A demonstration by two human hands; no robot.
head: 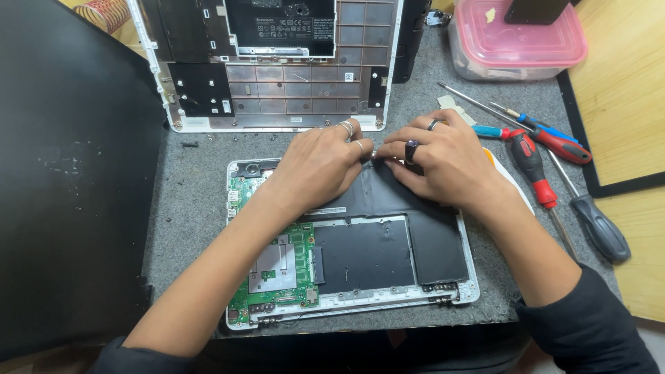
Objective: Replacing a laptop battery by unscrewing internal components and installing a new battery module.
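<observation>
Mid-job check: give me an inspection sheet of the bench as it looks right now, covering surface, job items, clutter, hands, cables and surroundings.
Surface: grey felt mat on a wooden bench.
Job's things: opened laptop base with green circuit board and black battery pack exposed; detached bottom cover lies behind it, inner side up.
Clutter: screwdrivers with red, blue and grey handles at right; pink-lidded plastic box at the back; small dark screw-like bit on the mat.
Hands: left hand and right hand both rest on the battery's far edge, fingertips meeting; rings on both.
Cables: thin wires along the base's near edge.
Surroundings: large black panel at left.
</observation>
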